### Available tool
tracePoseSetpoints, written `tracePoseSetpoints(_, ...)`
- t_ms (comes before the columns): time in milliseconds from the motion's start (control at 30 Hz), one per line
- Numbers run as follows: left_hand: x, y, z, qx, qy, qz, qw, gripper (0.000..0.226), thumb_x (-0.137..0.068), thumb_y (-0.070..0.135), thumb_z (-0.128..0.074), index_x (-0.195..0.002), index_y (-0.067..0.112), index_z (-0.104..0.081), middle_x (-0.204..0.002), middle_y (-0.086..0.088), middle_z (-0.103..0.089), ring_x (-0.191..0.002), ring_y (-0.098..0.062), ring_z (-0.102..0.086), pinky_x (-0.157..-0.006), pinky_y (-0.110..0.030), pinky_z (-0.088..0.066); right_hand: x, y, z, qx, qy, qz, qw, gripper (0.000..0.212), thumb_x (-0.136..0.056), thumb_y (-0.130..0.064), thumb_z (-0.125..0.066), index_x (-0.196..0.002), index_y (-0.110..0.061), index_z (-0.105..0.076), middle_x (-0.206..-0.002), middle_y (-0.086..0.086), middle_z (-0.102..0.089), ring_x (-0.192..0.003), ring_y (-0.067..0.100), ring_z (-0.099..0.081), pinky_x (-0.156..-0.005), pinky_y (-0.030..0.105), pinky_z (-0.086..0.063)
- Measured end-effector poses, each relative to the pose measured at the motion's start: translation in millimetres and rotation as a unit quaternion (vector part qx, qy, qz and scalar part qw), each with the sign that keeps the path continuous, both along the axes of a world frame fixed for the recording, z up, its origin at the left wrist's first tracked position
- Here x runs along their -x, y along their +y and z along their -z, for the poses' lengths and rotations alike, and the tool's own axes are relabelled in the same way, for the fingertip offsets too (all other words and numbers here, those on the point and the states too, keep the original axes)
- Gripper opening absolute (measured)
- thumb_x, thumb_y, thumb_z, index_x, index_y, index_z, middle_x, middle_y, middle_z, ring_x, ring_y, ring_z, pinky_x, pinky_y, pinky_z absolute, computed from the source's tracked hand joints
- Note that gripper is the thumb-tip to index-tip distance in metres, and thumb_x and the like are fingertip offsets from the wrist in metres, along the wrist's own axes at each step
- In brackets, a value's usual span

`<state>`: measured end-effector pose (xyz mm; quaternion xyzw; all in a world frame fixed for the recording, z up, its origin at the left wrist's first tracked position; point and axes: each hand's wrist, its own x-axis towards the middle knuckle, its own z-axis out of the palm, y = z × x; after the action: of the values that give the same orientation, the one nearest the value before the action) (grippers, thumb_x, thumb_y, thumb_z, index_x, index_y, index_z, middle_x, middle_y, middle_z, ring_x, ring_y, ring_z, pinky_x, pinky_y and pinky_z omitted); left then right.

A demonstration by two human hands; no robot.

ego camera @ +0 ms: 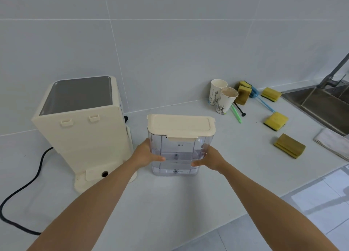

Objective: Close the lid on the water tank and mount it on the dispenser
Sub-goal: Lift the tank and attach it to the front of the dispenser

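The clear water tank (177, 154) stood upright on the white countertop (170, 203), just right of the cream dispenser (83, 126) and apart from it. Its cream lid (180, 126) lay closed on top. The left hand (146, 154) pressed the tank's left side and the right hand (209, 159) its right side, thumbs laid across the near face; the other fingers were hidden behind the tank. Far right, paper cups (223, 96) and yellow sponges (275, 120) lay near the sink (321, 105).
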<state>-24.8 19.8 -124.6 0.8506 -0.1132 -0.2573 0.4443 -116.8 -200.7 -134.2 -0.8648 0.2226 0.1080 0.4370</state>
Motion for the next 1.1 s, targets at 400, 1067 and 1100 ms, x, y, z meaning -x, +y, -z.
tracePoseSetpoints(400,15.6,44.1,-28.7,0.031,-0.021,-0.052,0.998,0.062,-0.062,0.008,-0.081,-0.116,0.004,-0.050,-0.115,-0.008,-0.060,-0.109,-0.023,-0.055,-0.090,-0.028,-0.043,-4.0,33.8,-50.2,0.053,-0.015,-0.095,0.994,0.053,-0.067,-0.024,-0.079,-0.107,-0.007,-0.049,-0.124,0.012,-0.052,-0.094,0.019,-0.046,-0.075,0.023,-0.036)
tracePoseSetpoints(1067,28.7,176.8,-103.1,0.091,-0.020,-0.153,0.984,0.056,-0.068,-0.009,-0.072,-0.118,0.009,-0.054,-0.107,-0.002,-0.061,-0.092,-0.013,-0.056,-0.087,-0.025,-0.042,-54.6,162.0,-117.6,0.018,-0.043,-0.216,0.975,0.036,-0.068,-0.018,-0.079,-0.089,-0.012,-0.050,-0.086,-0.007,-0.052,-0.089,0.016,-0.046,-0.058,0.013,-0.033)
tracePoseSetpoints(1100,27.0,181.1,-102.9,0.091,-0.016,-0.159,0.983,0.056,-0.068,-0.009,-0.072,-0.118,0.008,-0.054,-0.107,-0.002,-0.061,-0.094,-0.014,-0.057,-0.090,-0.027,-0.042,-57.9,165.3,-118.0,0.016,-0.041,-0.215,0.976,0.033,-0.068,-0.016,-0.078,-0.079,-0.016,-0.047,-0.077,-0.010,-0.047,-0.084,0.015,-0.046,-0.055,0.012,-0.031)
